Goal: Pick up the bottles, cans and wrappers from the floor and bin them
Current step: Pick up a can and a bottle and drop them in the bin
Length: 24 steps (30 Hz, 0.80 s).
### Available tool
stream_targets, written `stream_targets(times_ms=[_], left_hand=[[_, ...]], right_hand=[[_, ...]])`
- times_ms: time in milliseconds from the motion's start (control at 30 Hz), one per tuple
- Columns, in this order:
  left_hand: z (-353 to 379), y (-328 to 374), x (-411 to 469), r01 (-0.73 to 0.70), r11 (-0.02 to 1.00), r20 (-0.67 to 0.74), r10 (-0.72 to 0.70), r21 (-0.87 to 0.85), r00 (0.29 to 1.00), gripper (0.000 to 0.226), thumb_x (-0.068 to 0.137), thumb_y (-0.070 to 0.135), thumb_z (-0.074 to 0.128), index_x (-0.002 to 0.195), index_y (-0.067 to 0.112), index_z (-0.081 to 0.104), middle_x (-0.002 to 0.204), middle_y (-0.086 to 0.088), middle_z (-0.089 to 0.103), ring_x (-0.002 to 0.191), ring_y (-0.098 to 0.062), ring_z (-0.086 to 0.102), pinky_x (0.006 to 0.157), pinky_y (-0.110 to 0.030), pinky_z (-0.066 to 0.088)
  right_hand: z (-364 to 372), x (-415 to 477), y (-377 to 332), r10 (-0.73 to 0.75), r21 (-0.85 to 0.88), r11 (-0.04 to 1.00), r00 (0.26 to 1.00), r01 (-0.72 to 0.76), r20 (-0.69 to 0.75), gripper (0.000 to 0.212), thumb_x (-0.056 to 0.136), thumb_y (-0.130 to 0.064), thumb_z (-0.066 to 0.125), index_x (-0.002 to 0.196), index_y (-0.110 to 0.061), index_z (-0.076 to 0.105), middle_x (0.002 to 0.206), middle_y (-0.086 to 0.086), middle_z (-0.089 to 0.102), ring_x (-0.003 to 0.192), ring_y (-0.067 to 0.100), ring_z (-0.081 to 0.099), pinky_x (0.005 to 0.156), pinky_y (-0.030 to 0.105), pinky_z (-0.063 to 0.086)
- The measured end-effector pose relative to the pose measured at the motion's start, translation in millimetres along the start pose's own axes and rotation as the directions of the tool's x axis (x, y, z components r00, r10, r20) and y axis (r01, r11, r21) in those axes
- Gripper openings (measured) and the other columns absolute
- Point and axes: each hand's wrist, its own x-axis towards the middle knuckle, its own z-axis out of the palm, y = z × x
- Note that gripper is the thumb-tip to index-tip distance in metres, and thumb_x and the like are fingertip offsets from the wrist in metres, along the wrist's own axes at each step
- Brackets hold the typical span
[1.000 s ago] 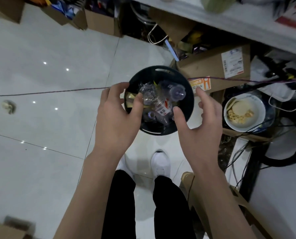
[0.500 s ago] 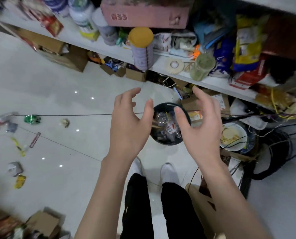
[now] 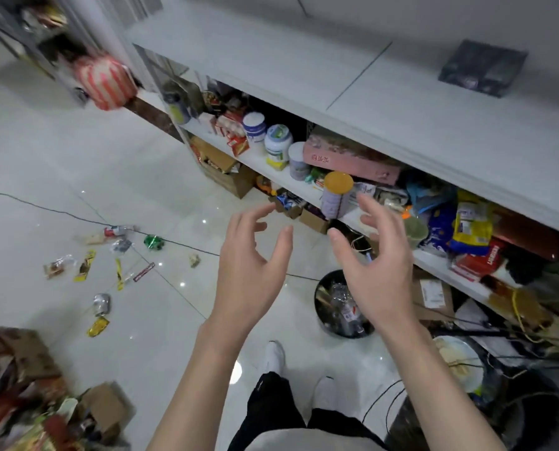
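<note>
Now against half a second ago: both hands sit higher in view and further apart; the bin, then framed between the thumbs, shows lower, under the heel of the right hand; the floor litter, then at the left edge, lies further in; far more of the white desk top shows.
Hands: left hand (image 3: 249, 265) and right hand (image 3: 375, 271) are raised side by side, backs to the camera, fingers spread and loosely bent, holding nothing.
Bin: black round bin (image 3: 321, 315) stands on the floor just ahead of the white shoes (image 3: 273, 356), beside the lower shelf; clear bottles (image 3: 345, 304) fill it.
Litter: well left of the bin lie a clear bottle (image 3: 115, 231), a green crumpled piece (image 3: 154, 242), a silver can (image 3: 102, 304), a yellow wrapper (image 3: 98, 327) just beside the can, a red stick wrapper (image 3: 144, 272) and a clear packet (image 3: 57, 265).
Open room: bare tile lies between the shoes and the litter; a thin dark cable (image 3: 76, 216) crosses it, running past the litter toward the bin.
Edges: cardboard boxes (image 3: 102, 408) crowd the lower left corner; a plate (image 3: 457, 362) and tangled wires sit right of the bin.
Surface and room: glossy white tile floor (image 3: 60, 151) with light spots; the desk (image 3: 336, 76) carries a dark box (image 3: 483, 68); the shelf (image 3: 262, 161) below it is packed with jars, packets and a yellow-lidded tin (image 3: 336, 190).
</note>
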Motion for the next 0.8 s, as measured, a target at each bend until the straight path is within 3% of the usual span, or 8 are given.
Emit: stream_targets(times_ms=[100,233,467,800], left_hand=[[-22,1,-20,0.001,1.0,-0.094,-0.002,-0.014,0.996,0.032,0.095,0.037,0.062,0.126,0.031,0.059,0.123,0.019,0.057,0.112,0.001,0.057,0.082,-0.009,0.044],[-48,-10,-43,0.053,0.998,-0.198,-0.061,-0.043,0.978,0.028,0.095,0.033,0.063,0.123,0.03,0.06,0.123,0.018,0.058,0.112,-0.002,0.058,0.084,-0.015,0.047],[-99,-49,-68,0.17,0.984,-0.325,-0.178,-0.051,0.929,0.029,0.094,0.035,0.063,0.122,0.031,0.06,0.123,0.02,0.057,0.111,0.0,0.057,0.091,-0.025,0.048],[-219,-140,-73,0.312,0.948,-0.493,-0.302,-0.064,0.816,0.029,0.093,0.034,0.065,0.122,0.032,0.061,0.125,0.017,0.054,0.112,0.0,0.055,0.091,-0.018,0.044]], right_hand=[[3,-9,-17,-0.037,0.028,0.999,0.996,0.035,0.085,0.055,0.093,-0.03,0.073,0.143,-0.027,0.052,0.133,-0.015,0.052,0.126,0.001,0.052,0.103,0.008,0.038],[18,-19,-32,-0.089,0.036,0.996,0.975,0.084,0.202,0.052,0.093,-0.027,0.072,0.141,-0.021,0.055,0.131,-0.006,0.056,0.123,0.004,0.053,0.101,0.009,0.037],[68,-31,-57,-0.131,0.068,0.991,0.93,0.114,0.345,0.049,0.093,-0.029,0.072,0.14,-0.022,0.056,0.13,-0.007,0.055,0.121,0.005,0.054,0.101,0.015,0.042],[212,-49,-117,-0.184,0.093,0.983,0.817,0.16,0.547,0.05,0.094,-0.029,0.071,0.141,-0.023,0.054,0.129,-0.011,0.054,0.12,0.004,0.054,0.094,0.003,0.037]])
